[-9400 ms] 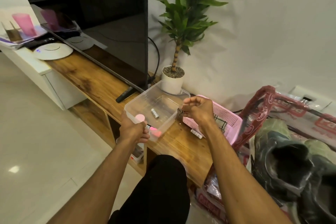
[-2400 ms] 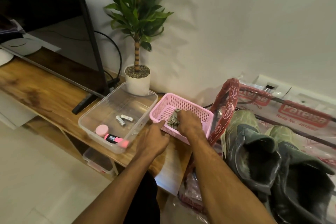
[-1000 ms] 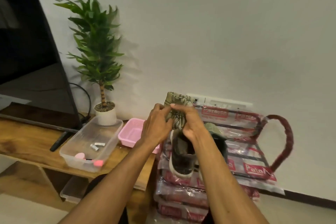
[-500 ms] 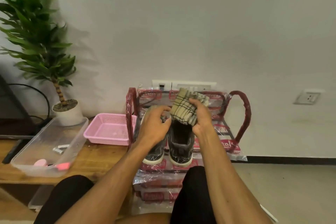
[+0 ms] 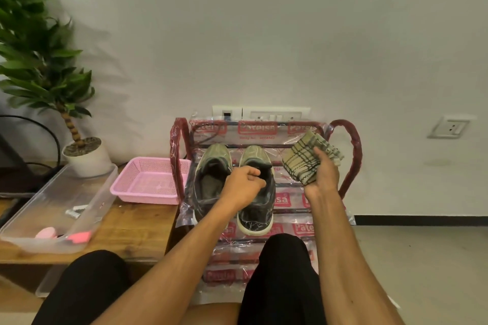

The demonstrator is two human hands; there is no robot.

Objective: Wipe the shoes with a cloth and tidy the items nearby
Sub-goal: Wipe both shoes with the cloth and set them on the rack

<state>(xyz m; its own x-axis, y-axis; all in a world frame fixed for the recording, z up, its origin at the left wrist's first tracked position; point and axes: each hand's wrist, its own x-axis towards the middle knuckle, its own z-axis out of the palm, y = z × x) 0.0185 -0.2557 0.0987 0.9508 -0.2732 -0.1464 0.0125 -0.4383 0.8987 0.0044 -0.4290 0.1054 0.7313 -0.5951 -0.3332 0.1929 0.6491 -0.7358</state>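
Note:
Two dark grey-green shoes stand side by side on the top shelf of a red shoe rack [image 5: 349,140] wrapped in printed plastic: the left shoe [image 5: 211,166] and the right shoe [image 5: 257,219]. My left hand [image 5: 244,186] is over the right shoe's opening, its fingers curled at the inner collar. My right hand [image 5: 324,178] holds a folded checked cloth [image 5: 303,161] up above the rack's right side, clear of the shoes.
A pink mesh basket [image 5: 148,182] sits on the wooden bench [image 5: 137,227] left of the rack. A clear plastic box [image 5: 87,203] holds pink items and small batteries. A potted plant [image 5: 87,158] stands behind it. My knees are low in front.
The cloth came out of the pink basket and both hands held it over the shoes. Now my left hand has let go and dropped onto the right shoe, and my right hand has carried the cloth right.

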